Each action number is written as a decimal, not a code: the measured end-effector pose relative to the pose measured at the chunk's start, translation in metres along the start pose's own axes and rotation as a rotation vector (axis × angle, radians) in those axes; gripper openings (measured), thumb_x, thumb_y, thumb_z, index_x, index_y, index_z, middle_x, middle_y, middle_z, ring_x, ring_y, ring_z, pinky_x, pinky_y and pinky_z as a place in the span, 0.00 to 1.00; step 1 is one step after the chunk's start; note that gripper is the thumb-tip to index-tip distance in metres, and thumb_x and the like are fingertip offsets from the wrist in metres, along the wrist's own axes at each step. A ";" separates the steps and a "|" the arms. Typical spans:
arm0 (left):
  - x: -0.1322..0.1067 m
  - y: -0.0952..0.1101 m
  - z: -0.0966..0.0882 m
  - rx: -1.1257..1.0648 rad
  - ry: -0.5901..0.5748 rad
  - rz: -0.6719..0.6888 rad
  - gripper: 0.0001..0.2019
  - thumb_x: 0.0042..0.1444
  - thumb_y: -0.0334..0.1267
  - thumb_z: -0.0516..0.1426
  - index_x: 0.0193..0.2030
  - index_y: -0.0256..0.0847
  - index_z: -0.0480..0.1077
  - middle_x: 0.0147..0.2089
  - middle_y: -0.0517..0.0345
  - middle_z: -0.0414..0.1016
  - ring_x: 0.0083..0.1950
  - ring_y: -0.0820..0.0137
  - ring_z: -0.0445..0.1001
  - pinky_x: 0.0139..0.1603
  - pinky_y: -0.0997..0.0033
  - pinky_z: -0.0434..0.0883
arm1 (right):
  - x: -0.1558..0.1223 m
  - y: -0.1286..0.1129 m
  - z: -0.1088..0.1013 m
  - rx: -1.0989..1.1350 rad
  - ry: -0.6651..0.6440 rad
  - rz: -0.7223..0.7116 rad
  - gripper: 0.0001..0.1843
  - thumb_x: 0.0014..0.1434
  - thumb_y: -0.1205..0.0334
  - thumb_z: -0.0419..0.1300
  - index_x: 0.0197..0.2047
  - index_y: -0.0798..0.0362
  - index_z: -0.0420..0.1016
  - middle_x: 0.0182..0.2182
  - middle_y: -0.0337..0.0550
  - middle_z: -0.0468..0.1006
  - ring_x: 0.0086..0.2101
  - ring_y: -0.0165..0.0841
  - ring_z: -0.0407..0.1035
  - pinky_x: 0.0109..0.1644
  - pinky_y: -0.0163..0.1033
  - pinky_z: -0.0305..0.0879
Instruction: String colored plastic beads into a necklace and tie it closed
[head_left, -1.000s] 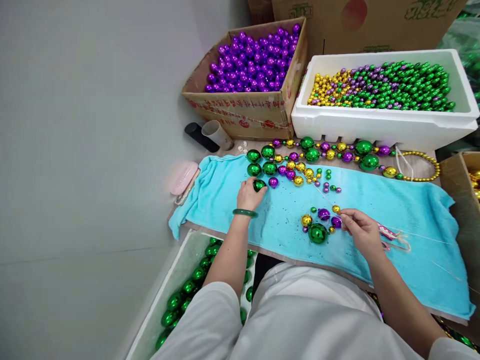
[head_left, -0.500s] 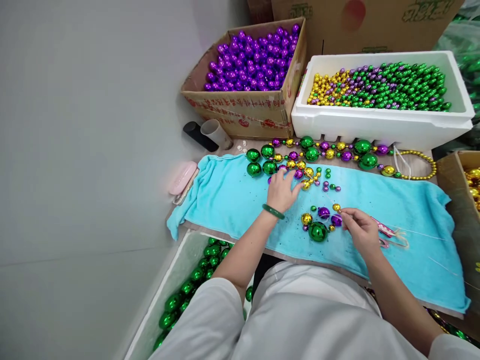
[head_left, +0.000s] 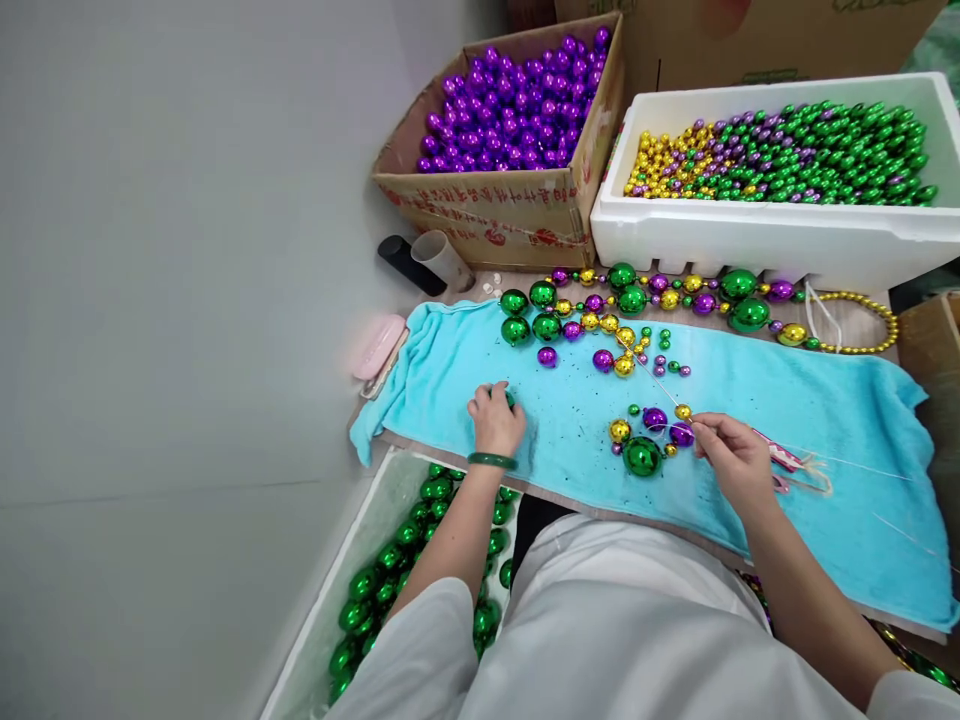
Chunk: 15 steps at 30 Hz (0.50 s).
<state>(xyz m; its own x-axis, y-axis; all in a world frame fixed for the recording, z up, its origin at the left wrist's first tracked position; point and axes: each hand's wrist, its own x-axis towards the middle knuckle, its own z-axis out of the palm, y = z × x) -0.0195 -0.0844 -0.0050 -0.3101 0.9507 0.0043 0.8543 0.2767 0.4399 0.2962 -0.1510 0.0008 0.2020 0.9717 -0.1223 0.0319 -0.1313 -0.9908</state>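
My left hand [head_left: 497,422], wearing a green bangle, is over the towel's left half with fingers curled round a shiny green bead [head_left: 511,398], mostly hidden. My right hand [head_left: 731,455] pinches a thin white string [head_left: 660,382] just beside a gold bead [head_left: 682,411]. Close by lies a short strung curve with a large green bead [head_left: 642,456], a purple bead [head_left: 655,419] and smaller gold ones. Loose purple beads [head_left: 547,357], gold beads [head_left: 624,366] and small green beads [head_left: 665,340] lie farther back on the blue towel [head_left: 427,390].
A cardboard box [head_left: 480,190] of purple beads and a white foam box [head_left: 772,225] of mixed beads stand behind. A finished-looking bead strand [head_left: 742,285] lies before them. Pink-handled scissors [head_left: 780,455] are beside my right hand. Lower left, a foam bin [head_left: 330,560] holds green beads.
My left hand has moved left and nearer, away from the gold and purple beads, and now has a green bead under its fingers. My right hand keeps its pinch. The view has shifted slightly.
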 end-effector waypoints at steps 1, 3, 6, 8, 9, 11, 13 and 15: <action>0.001 0.000 -0.004 -0.163 -0.010 -0.034 0.21 0.49 0.33 0.59 0.52 0.36 0.68 0.55 0.40 0.65 0.61 0.52 0.61 0.62 0.48 0.60 | 0.000 -0.001 0.001 -0.004 -0.007 -0.004 0.10 0.55 0.56 0.61 0.34 0.54 0.77 0.17 0.35 0.67 0.19 0.26 0.60 0.23 0.33 0.56; 0.002 0.010 -0.009 -0.624 -0.115 -0.146 0.21 0.49 0.38 0.61 0.51 0.41 0.67 0.52 0.47 0.67 0.55 0.57 0.68 0.54 0.55 0.69 | -0.002 -0.002 0.004 -0.015 -0.032 -0.011 0.10 0.55 0.56 0.62 0.33 0.54 0.77 0.17 0.35 0.67 0.20 0.27 0.60 0.23 0.33 0.56; 0.003 0.041 -0.013 -1.318 -0.407 -0.336 0.19 0.52 0.48 0.59 0.48 0.45 0.66 0.46 0.53 0.71 0.45 0.64 0.75 0.34 0.69 0.73 | -0.007 -0.005 0.010 -0.024 -0.094 -0.018 0.10 0.55 0.56 0.61 0.34 0.54 0.77 0.18 0.35 0.67 0.21 0.27 0.61 0.24 0.34 0.57; 0.004 0.062 -0.013 -1.566 -0.526 -0.421 0.16 0.53 0.49 0.59 0.44 0.43 0.68 0.41 0.54 0.73 0.42 0.65 0.76 0.30 0.73 0.71 | -0.010 -0.006 0.014 -0.031 -0.122 -0.017 0.10 0.56 0.55 0.61 0.34 0.53 0.78 0.18 0.35 0.67 0.21 0.28 0.61 0.24 0.34 0.58; 0.005 0.071 -0.012 -1.631 -0.555 -0.457 0.14 0.53 0.47 0.59 0.41 0.41 0.68 0.40 0.53 0.74 0.43 0.65 0.76 0.30 0.73 0.72 | -0.011 -0.006 0.016 -0.038 -0.131 -0.019 0.10 0.56 0.55 0.61 0.35 0.53 0.78 0.18 0.35 0.67 0.21 0.28 0.61 0.24 0.34 0.58; 0.007 0.085 -0.009 -1.700 -0.589 -0.524 0.10 0.54 0.43 0.59 0.36 0.39 0.69 0.38 0.53 0.75 0.44 0.63 0.77 0.35 0.68 0.75 | -0.013 -0.005 0.018 -0.056 -0.153 -0.030 0.11 0.56 0.55 0.61 0.35 0.53 0.78 0.18 0.36 0.68 0.21 0.28 0.61 0.24 0.34 0.58; 0.008 0.096 -0.005 -1.739 -0.580 -0.587 0.08 0.56 0.40 0.57 0.33 0.38 0.68 0.35 0.54 0.75 0.45 0.63 0.77 0.42 0.62 0.76 | -0.015 -0.003 0.019 -0.081 -0.181 -0.042 0.11 0.56 0.55 0.60 0.35 0.53 0.78 0.19 0.36 0.70 0.21 0.28 0.61 0.25 0.34 0.59; 0.010 0.103 0.000 -1.769 -0.520 -0.639 0.06 0.57 0.38 0.57 0.32 0.38 0.67 0.33 0.56 0.75 0.44 0.64 0.76 0.45 0.59 0.76 | -0.017 0.001 0.021 -0.116 -0.206 -0.051 0.11 0.57 0.55 0.60 0.34 0.53 0.78 0.20 0.37 0.71 0.21 0.28 0.61 0.25 0.34 0.60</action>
<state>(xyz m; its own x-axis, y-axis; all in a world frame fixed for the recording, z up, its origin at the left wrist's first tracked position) 0.0659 -0.0466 0.0403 0.0623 0.8174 -0.5726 -0.7322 0.4274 0.5304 0.2722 -0.1638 0.0012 -0.0059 0.9956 -0.0935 0.1511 -0.0916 -0.9843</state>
